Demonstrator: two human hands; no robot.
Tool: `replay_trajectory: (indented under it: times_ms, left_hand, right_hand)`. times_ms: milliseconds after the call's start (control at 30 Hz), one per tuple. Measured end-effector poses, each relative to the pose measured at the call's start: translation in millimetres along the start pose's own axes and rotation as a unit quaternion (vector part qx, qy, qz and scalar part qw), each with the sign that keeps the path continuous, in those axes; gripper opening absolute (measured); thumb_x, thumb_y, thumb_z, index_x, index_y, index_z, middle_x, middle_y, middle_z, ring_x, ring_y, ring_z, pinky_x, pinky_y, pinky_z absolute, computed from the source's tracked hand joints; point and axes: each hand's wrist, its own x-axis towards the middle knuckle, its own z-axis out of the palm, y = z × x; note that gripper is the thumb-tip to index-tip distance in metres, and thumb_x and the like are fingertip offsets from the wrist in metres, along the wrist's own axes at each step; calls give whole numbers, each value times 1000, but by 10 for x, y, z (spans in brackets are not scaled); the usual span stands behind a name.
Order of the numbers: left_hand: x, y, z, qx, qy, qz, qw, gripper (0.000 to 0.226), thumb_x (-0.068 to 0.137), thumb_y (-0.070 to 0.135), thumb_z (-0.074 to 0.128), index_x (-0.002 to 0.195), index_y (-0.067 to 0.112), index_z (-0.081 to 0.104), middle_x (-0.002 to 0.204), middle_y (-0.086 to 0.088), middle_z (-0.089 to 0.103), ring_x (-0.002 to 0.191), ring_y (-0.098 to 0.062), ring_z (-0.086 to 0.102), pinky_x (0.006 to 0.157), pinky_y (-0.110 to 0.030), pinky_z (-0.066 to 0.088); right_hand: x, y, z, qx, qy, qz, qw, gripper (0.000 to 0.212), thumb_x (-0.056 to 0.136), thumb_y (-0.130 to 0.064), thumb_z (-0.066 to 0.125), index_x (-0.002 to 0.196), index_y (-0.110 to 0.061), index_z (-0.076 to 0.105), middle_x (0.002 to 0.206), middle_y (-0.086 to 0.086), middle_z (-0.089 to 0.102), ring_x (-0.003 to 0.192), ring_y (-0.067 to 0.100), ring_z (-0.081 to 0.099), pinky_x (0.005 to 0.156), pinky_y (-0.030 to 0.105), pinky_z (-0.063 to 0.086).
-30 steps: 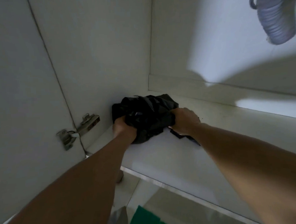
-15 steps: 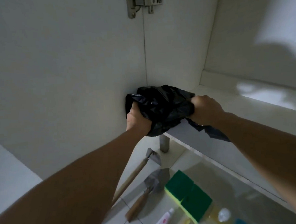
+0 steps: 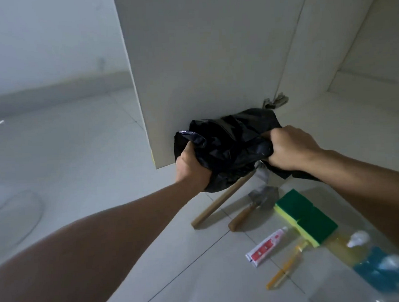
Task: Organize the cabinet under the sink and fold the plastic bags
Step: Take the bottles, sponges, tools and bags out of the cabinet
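In the head view, a crumpled black plastic bag (image 3: pixel 228 147) sits at centre frame, held up in front of the open white cabinet door (image 3: pixel 201 70). The left hand (image 3: pixel 191 168) grips its lower left side with curled fingers; the right hand (image 3: pixel 291 148) clutches its right side in a fist. On the tiled floor (image 3: pixel 78 157) at lower right lie a hammer (image 3: pixel 222 201), a trowel (image 3: pixel 254 203), green sponges (image 3: pixel 306 217), a toothpaste tube (image 3: pixel 266 245) and an orange toothbrush (image 3: pixel 285 266).
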Motion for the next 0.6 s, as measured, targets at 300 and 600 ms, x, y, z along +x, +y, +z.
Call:
replay_trajectory:
  times_ms: [300,600]
  left_hand:
    - [-981,-1392,-1300,38,22,-133,990,38,81,30,56,117,21,57,101,-1,65,96,-27,60,81,-34,49]
    - [-1454,-2523,-2055,109,65,-231,965,29,83,23,61,111,21,53,95,1,63,91,-27,60,77,-33,47]
  right_hand:
    - [-619,-1787,726,-34,-97,-91,990,26,83,-22,60,108,-20,63,106,7,67,98,32,63,74,35,48]
    - [-847,-2916,1750,42,-178,-115,976,51,83,-19,61,132,-26,49,128,4,52,112,30,56,77,34,47]
